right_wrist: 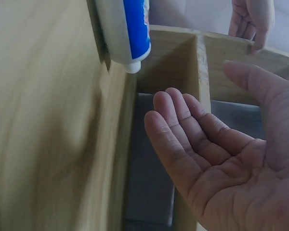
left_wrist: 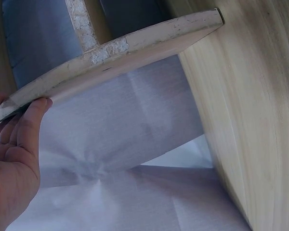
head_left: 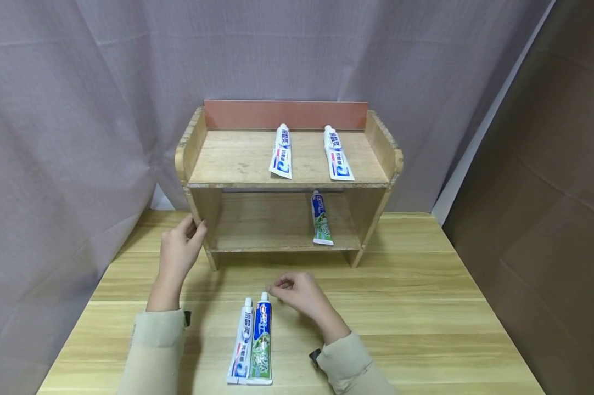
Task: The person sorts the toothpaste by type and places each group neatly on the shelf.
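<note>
My left hand [head_left: 179, 247] pinches the front edge of the left side panel of a small two-tier wooden shelf [head_left: 287, 185]. In the left wrist view, the fingers [left_wrist: 31, 122] lie on the panel's outer face, with the thumb partly hidden behind it. My right hand [head_left: 302, 296] hovers beside the cap of a blue and green toothpaste tube [head_left: 261, 340], and its palm shows bare in the right wrist view, fingers [right_wrist: 176, 137] loosely extended. Left of that tube, a white toothpaste tube [head_left: 242, 343] lies alongside, both caps pointing toward the shelf.
Two white toothpaste tubes, one left [head_left: 281, 152] and one right [head_left: 337, 154], lie on the upper tier. Another blue and green tube [head_left: 321, 219] lies on the lower tier's right side. Grey cloth [head_left: 277, 49] hangs behind the wooden table [head_left: 425, 307]; a brown panel [head_left: 539, 192] stands at right.
</note>
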`<state>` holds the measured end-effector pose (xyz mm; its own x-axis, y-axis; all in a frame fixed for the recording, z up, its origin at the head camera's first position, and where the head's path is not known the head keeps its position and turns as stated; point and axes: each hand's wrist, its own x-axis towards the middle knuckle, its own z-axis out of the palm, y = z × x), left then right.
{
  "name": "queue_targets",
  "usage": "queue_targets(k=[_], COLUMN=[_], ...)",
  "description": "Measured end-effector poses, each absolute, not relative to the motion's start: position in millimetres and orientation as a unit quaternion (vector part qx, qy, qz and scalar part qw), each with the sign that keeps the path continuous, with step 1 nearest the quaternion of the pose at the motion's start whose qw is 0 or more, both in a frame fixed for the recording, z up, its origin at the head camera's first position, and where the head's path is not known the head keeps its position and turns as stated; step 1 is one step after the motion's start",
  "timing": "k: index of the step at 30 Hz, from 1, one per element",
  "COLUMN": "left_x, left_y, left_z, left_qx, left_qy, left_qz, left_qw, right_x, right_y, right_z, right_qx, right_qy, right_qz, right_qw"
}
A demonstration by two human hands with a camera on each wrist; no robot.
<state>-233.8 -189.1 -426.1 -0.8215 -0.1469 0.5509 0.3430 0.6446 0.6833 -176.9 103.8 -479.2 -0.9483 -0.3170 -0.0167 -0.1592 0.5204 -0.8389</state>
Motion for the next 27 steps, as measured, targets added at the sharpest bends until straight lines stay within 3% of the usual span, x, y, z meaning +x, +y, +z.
queue_targets(k=[27], left_x=[-233], left_y=[-189], left_z=[-426], left_qx=[-0.051], left_qy=[-0.860], left_qz=[-0.410], left_qw=[0.298], right_x=[-165], right_y=[97], right_z=[-498], right_qx=[-0.112], right_qy=[0.879], right_qz=[-0.434], right_qw=[0.160])
